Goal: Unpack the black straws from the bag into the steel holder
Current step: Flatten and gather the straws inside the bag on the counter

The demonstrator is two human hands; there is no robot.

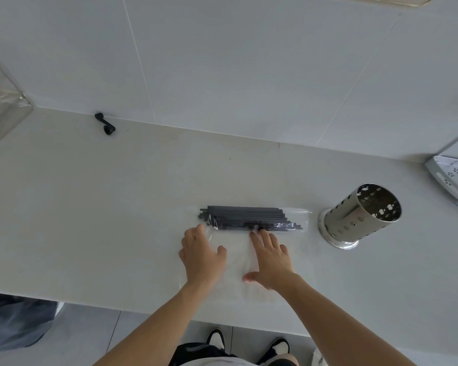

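On pale counter [90, 207] below tiled wall [222, 62]: both hands' fingers [262, 240] spread flat on clear bag [238, 260].

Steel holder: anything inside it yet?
The perforated steel cylinder holder shows only bare inner wall; its bottom is hidden. The black straws lie in the clear plastic bag.

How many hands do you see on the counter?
2. The left hand lies flat on the clear bag; the right hand lies beside it, fingertips at the black straws.
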